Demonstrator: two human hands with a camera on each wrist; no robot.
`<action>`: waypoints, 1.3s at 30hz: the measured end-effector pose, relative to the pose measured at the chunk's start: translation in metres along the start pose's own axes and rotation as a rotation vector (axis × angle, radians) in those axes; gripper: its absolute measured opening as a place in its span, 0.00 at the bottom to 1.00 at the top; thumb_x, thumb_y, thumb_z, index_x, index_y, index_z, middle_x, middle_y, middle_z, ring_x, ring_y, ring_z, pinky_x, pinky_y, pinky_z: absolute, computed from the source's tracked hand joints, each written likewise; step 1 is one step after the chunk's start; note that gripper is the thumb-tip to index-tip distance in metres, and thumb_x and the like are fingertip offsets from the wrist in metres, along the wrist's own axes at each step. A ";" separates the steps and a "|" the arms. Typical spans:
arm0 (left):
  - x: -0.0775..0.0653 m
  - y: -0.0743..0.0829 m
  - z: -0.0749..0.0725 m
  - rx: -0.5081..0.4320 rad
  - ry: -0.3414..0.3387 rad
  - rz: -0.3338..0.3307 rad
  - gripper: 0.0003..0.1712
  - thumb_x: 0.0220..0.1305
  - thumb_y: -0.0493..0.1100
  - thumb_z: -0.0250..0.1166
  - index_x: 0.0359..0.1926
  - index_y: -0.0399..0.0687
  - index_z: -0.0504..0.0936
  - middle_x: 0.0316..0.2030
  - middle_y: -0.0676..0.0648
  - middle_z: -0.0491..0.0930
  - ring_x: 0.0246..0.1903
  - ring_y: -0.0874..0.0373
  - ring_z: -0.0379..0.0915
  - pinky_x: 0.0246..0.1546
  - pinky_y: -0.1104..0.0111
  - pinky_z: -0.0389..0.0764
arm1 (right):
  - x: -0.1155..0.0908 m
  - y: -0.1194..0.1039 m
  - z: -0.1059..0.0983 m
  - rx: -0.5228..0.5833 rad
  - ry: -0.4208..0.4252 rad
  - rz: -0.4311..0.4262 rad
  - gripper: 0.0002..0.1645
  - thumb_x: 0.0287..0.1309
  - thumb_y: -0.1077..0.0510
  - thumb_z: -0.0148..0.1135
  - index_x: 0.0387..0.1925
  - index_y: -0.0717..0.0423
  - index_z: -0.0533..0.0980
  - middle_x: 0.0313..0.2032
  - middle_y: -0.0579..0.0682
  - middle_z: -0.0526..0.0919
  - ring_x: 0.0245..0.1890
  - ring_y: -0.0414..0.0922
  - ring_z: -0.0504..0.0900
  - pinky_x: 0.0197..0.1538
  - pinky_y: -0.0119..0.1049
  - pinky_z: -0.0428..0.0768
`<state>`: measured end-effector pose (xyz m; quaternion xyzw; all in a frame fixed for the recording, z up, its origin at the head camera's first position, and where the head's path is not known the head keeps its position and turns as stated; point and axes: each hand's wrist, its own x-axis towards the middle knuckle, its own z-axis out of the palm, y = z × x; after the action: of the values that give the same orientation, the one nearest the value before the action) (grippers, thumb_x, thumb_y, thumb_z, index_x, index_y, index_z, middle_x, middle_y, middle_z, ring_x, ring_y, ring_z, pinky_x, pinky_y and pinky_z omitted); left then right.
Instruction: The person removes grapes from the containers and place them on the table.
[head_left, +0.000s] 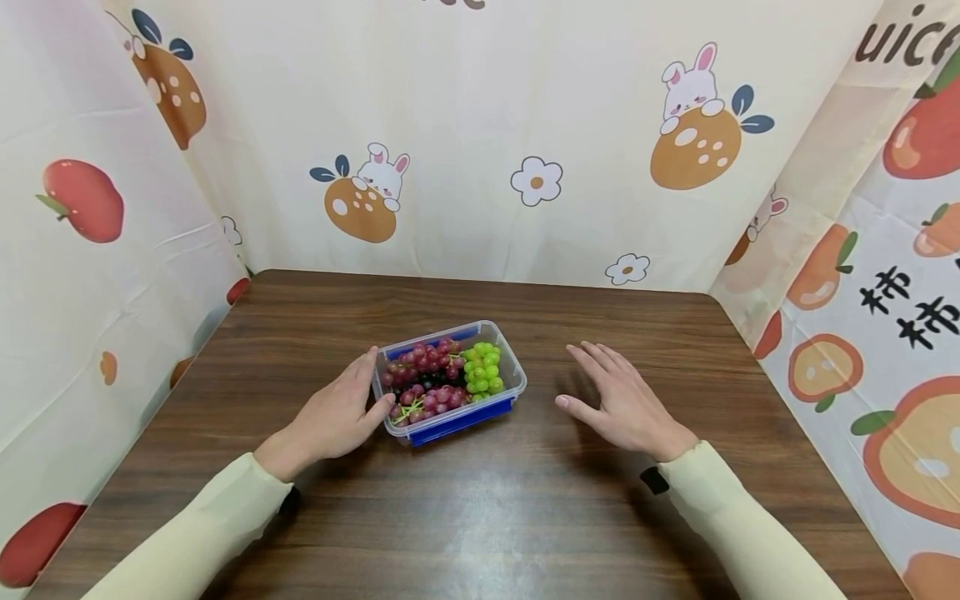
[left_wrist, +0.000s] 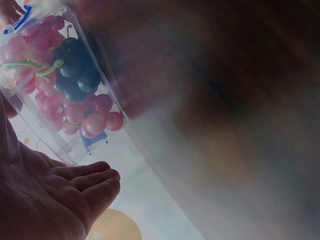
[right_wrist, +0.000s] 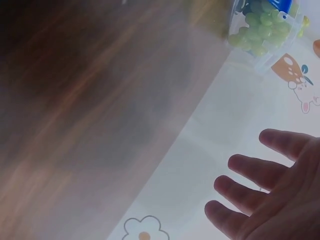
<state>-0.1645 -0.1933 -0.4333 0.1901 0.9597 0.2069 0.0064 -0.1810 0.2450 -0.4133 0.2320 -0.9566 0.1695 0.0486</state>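
Observation:
A clear plastic container (head_left: 517,377) with blue side clips stands uncovered on the table. Inside it lie red grapes (head_left: 435,357), green grapes (head_left: 482,369) and some dark grapes (left_wrist: 75,70), best seen in the left wrist view. My left hand (head_left: 337,412) is at the container's left end, fingers straight along the far side and thumb by the near corner; it appears to touch the wall. To the right of the container, my right hand (head_left: 626,408) is held with its fingers extended and nothing in it. The right wrist view shows those fingers (right_wrist: 250,172) spread apart.
The dark wood-grain table (head_left: 480,517) ends at a patterned cloth (head_left: 480,225) hung behind it. Similar cloth (head_left: 862,292) borders the right side and more hangs on the left. A black band (head_left: 655,480) shows under the right cuff.

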 end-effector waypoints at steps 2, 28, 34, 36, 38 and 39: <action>0.000 0.000 0.000 0.002 0.000 0.000 0.49 0.78 0.60 0.50 0.79 0.29 0.43 0.77 0.29 0.50 0.76 0.37 0.51 0.72 0.44 0.60 | 0.001 -0.002 0.000 0.006 0.000 0.001 0.52 0.65 0.25 0.55 0.80 0.46 0.58 0.77 0.57 0.60 0.77 0.61 0.54 0.75 0.62 0.53; 0.000 0.001 -0.001 -0.001 0.001 -0.003 0.48 0.78 0.57 0.51 0.79 0.29 0.43 0.77 0.29 0.51 0.76 0.36 0.51 0.71 0.44 0.61 | 0.010 -0.025 0.007 0.050 0.031 -0.018 0.51 0.63 0.22 0.53 0.77 0.46 0.63 0.74 0.54 0.66 0.73 0.55 0.65 0.64 0.62 0.73; 0.000 0.001 0.000 0.000 0.003 -0.005 0.48 0.78 0.56 0.52 0.79 0.28 0.43 0.77 0.29 0.51 0.76 0.36 0.51 0.71 0.43 0.61 | 0.013 -0.034 0.007 0.062 0.015 -0.012 0.51 0.64 0.22 0.53 0.78 0.45 0.63 0.73 0.53 0.67 0.72 0.55 0.67 0.62 0.62 0.74; 0.000 0.001 0.000 -0.001 0.003 -0.005 0.48 0.78 0.56 0.52 0.79 0.29 0.43 0.77 0.29 0.51 0.76 0.36 0.51 0.71 0.43 0.61 | 0.015 -0.037 0.007 0.062 0.018 -0.021 0.50 0.64 0.23 0.54 0.77 0.45 0.63 0.73 0.53 0.68 0.72 0.55 0.67 0.62 0.62 0.75; 0.000 0.002 0.000 -0.002 0.004 -0.006 0.48 0.78 0.56 0.52 0.80 0.29 0.43 0.77 0.29 0.51 0.76 0.36 0.51 0.71 0.44 0.61 | 0.016 -0.040 0.007 0.068 0.022 -0.026 0.49 0.64 0.26 0.58 0.77 0.44 0.63 0.73 0.53 0.68 0.71 0.55 0.67 0.62 0.62 0.75; 0.000 0.002 0.000 -0.002 0.004 -0.006 0.48 0.78 0.56 0.53 0.79 0.29 0.43 0.77 0.29 0.51 0.76 0.36 0.51 0.71 0.44 0.61 | 0.017 -0.042 0.008 0.069 0.023 -0.028 0.48 0.64 0.27 0.59 0.77 0.44 0.63 0.73 0.53 0.68 0.72 0.55 0.67 0.62 0.62 0.75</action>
<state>-0.1640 -0.1917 -0.4328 0.1866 0.9601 0.2080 0.0051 -0.1769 0.2003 -0.4050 0.2447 -0.9463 0.2041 0.0538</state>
